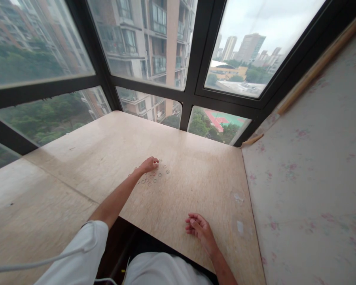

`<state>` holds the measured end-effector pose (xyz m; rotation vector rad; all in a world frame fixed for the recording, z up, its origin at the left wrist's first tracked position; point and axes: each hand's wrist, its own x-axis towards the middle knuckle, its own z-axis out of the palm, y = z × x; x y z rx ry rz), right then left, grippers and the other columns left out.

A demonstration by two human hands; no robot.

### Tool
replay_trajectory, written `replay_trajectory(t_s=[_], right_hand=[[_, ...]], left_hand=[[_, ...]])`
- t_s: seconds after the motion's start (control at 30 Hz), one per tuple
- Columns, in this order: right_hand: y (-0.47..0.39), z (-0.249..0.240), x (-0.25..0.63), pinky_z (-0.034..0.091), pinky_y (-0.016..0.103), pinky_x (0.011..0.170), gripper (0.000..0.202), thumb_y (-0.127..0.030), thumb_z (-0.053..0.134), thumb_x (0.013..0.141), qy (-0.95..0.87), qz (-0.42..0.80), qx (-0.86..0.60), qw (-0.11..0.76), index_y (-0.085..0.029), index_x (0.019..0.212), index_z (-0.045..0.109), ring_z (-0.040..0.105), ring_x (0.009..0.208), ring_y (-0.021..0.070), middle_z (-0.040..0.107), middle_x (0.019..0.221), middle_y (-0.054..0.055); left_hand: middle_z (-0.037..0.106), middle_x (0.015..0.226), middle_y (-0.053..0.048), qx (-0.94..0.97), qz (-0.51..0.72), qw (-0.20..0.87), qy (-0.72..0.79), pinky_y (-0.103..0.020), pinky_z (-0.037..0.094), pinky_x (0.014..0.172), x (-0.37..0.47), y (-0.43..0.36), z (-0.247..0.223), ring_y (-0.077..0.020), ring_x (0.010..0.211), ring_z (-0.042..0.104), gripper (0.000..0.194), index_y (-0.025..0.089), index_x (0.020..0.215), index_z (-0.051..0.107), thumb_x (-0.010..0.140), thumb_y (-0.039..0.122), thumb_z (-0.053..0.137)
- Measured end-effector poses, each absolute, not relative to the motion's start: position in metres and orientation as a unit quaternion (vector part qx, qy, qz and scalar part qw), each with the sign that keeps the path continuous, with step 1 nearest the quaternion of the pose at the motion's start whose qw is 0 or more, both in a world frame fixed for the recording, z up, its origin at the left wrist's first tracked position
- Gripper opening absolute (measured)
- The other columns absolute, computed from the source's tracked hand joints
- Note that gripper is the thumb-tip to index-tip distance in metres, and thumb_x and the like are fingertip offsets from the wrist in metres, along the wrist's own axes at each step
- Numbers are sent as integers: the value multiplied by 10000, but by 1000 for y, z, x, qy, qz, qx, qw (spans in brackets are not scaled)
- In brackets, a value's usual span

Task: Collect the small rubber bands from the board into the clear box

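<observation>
Several small thin rings (150, 184) lie scattered flat on the pale marbled surface (172, 206). My left hand (149, 164) reaches over them from the left, its finger and thumb bent and slightly apart, the tips beside a ring (160, 160) at the far side of the group. The hand and forearm hide some of the rings. Nearer to me, my right hand (200, 231) is at the front part of the surface, palm turned inward and fingers loosely curled and apart. Nothing can be made out in it.
Dark-framed windows (190, 93) border the surface at the back and left. A flowered wall (302, 178) rises on the right, with whitish patches (240, 227) on the surface beside it. A seam (65, 188) crosses the left part. A white cable (47, 260) runs over my left sleeve.
</observation>
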<state>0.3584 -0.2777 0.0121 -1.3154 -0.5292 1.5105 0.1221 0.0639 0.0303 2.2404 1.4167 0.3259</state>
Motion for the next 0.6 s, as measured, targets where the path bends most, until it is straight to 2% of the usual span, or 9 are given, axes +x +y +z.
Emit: replay_trajectory(t_s=[0.13,0.3,0.47,0.6], right_hand=[[-277,15,359,527,328,649,525,-532,772,625,-214,632,-548,505,-171,980,632,651,667,168,679,858,65],[-277,16,358,523,312,641,526,-531,768,634,-210,633,-548,506,-165,982,625,646,669,161,673,860,66],[-275,18,359,524,313,645,504,-516,762,649,-208,645,-540,499,-173,990,621,647,672,164,670,861,63],[-273,17,361,518,310,626,505,-523,766,635,-210,654,-536,491,-176,972,620,646,664,167,665,856,63]], left_hand=[[679,862,-62,825,108,241,500,-251,453,779,129,66,28,-195,824,620,221,199,806,733,656,154,577],[683,812,-81,813,104,221,528,-267,453,745,122,79,31,-209,799,617,178,187,747,719,674,182,557],[687,845,-84,807,119,210,539,-262,451,774,125,88,35,-212,862,614,217,190,820,720,746,259,528],[677,899,-82,814,116,213,527,-263,454,780,138,90,31,-213,866,614,224,199,868,726,711,261,580]])
